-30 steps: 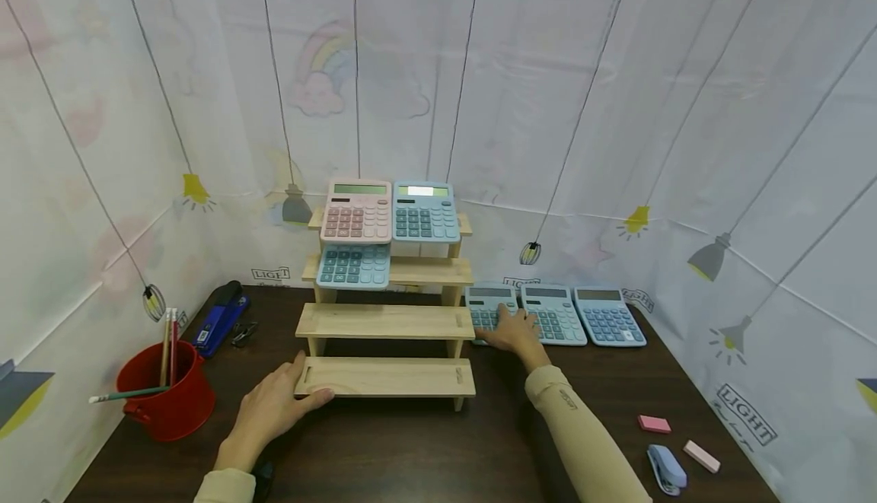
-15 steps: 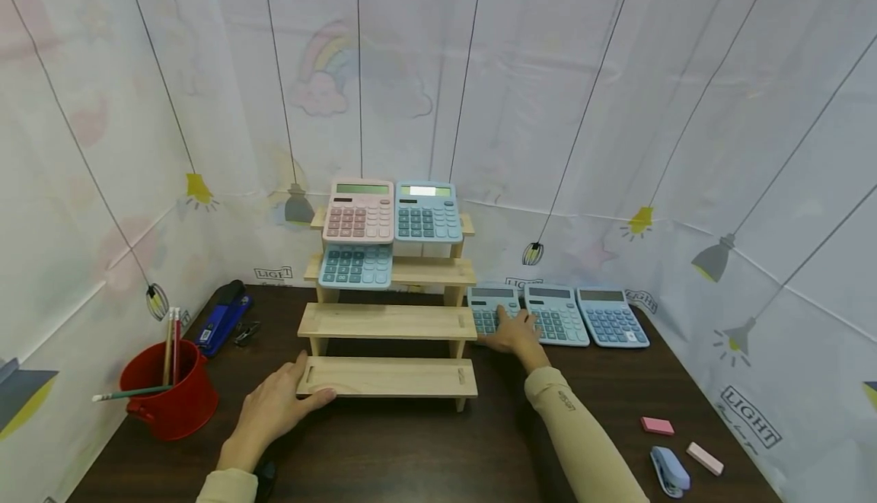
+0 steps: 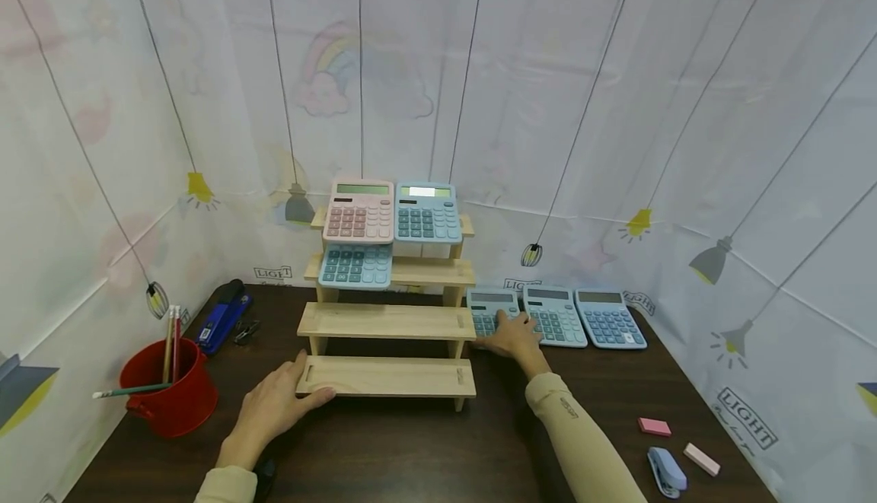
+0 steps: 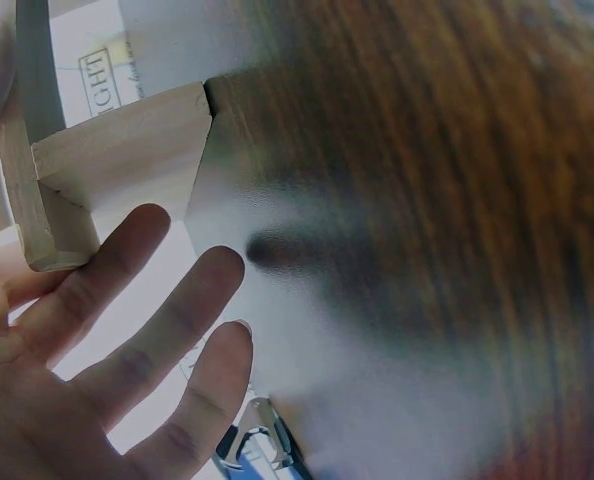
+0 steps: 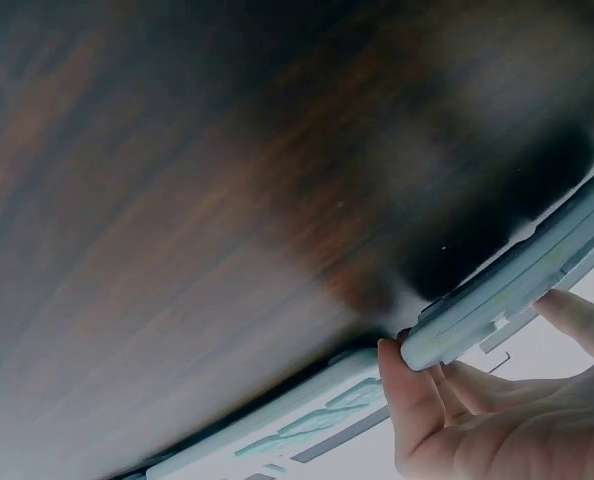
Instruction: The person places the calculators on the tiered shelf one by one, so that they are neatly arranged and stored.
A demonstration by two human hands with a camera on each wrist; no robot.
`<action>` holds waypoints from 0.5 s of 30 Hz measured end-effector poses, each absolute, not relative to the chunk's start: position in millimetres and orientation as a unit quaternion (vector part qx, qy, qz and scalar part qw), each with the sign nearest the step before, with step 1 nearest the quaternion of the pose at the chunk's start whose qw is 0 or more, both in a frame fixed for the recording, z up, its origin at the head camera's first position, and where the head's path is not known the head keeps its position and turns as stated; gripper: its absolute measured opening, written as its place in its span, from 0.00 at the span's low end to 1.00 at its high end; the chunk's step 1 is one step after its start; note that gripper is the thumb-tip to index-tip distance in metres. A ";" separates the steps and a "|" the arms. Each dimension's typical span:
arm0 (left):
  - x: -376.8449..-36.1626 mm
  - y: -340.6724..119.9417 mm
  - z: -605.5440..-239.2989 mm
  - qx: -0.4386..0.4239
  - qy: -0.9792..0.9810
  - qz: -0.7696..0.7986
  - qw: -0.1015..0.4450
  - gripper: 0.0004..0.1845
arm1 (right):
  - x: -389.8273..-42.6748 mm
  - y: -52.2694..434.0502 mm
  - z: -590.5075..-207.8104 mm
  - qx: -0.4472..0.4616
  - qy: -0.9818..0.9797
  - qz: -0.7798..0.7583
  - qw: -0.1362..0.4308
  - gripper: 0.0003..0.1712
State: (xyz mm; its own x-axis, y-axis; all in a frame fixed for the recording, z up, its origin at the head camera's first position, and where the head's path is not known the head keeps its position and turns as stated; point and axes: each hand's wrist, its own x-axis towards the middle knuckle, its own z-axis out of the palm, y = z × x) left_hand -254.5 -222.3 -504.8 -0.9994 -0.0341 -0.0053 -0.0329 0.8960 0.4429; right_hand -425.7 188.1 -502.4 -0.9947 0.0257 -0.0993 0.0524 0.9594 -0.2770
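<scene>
My left hand (image 3: 270,404) rests at the left end of the lowest step of a stepped wooden stand (image 3: 384,375). Its thumb lies along the front edge; in the left wrist view the other fingers (image 4: 167,330) are spread and straight. My right hand (image 3: 510,334) grips the leftmost blue calculator (image 3: 492,300) in a row of three, right of the stand. The right wrist view has that calculator (image 5: 507,285) between thumb and fingers, one fingertip at the side facing its neighbour (image 5: 297,425). A pink calculator (image 3: 359,210) and a blue calculator (image 3: 428,214) stand on the top step, another blue calculator (image 3: 355,265) below.
Two more blue calculators, the middle one (image 3: 556,319) and the right one (image 3: 610,320), lie on the dark table. At left are a red bucket (image 3: 171,404) with pencils and a blue stapler (image 3: 224,316). A small stapler (image 3: 666,472) and two erasers lie at right.
My right hand has drawn very slightly toward me on the leftmost blue calculator. My left hand has stayed at the stand.
</scene>
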 end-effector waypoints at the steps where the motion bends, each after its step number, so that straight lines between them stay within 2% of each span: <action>1: -254.2 -222.2 -504.8 0.018 -0.973 -0.228 0.000 0.61 | -424.5 188.4 -501.4 0.018 0.989 -0.139 0.046 0.58; 15: -253.9 -221.5 -502.6 0.016 -0.972 -0.234 -0.005 0.59 | -405.9 193.3 -475.1 -0.002 0.991 -0.134 0.026 0.58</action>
